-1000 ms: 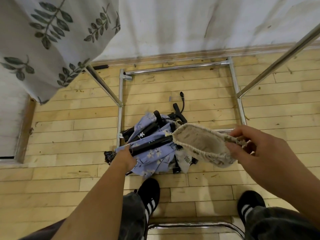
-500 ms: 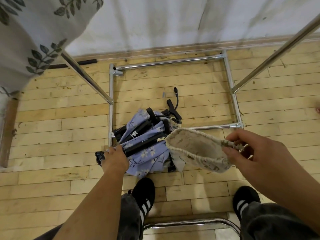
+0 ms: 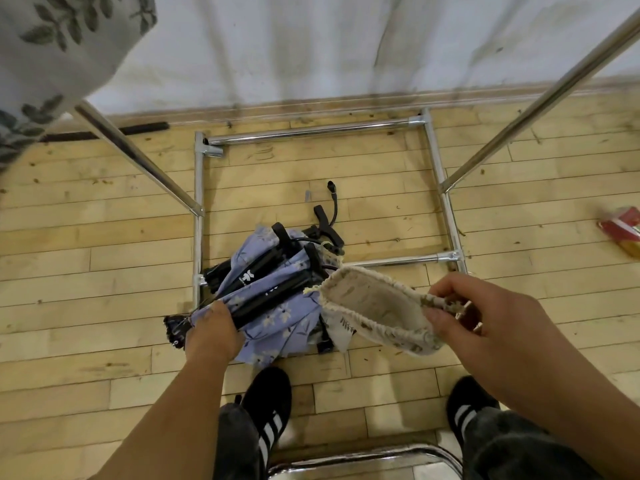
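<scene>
Left hand (image 3: 213,332) grips the blue floral bundle (image 3: 273,306) — right hand (image 3: 481,320) fingers pinch the beige pouch (image 3: 374,306) open.

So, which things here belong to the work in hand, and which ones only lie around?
In use: left hand gripping the folded bundle; right hand pinching the open pouch.
Lying about: metal rack, red packet, leaf-print cloth.

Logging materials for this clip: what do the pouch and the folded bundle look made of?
Pouch: coarse beige woven cloth, perhaps cotton or linen; loose rim threads. Folded bundle: thin creased lilac flower-print fabric on matt black rods, plastic or coated metal.
</scene>
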Action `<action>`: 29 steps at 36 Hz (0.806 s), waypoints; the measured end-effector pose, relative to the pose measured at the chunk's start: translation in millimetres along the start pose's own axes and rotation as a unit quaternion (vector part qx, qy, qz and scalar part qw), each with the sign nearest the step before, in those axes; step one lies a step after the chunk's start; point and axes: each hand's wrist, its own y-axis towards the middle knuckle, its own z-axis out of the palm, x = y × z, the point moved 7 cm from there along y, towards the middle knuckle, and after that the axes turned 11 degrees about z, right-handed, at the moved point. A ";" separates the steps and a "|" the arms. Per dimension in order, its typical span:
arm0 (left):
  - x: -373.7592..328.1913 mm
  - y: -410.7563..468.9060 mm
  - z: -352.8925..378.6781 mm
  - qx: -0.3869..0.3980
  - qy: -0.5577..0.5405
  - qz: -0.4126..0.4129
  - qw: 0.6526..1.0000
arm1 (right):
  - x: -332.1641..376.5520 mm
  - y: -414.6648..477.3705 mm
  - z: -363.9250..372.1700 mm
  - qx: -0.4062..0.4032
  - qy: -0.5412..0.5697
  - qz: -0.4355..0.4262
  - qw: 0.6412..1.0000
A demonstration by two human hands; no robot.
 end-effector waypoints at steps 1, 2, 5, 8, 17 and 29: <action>-0.8 0.2 -0.7 -0.003 0.007 0.001 1.000 | -0.3 0.0 -0.4 -0.001 0.002 0.000 1.000; -1.8 0.5 -1.0 0.000 0.020 0.003 1.000 | -0.8 -0.1 -0.6 0.000 0.004 0.001 1.000; -4.4 1.2 4.8 0.040 0.073 0.017 0.996 | -1.5 0.2 -0.3 0.002 0.000 0.001 1.000; -4.3 1.7 11.4 0.066 0.080 0.025 0.994 | -3.4 1.6 -1.1 0.000 0.007 0.003 1.000; -30.9 -10.2 -0.1 0.090 -0.052 0.070 0.992 | -4.6 3.2 -5.1 -0.006 -0.019 -0.003 1.000; -64.2 -59.6 -72.1 0.019 -0.051 0.102 0.993 | 0.8 -9.9 -14.1 -0.018 -0.081 -0.020 0.996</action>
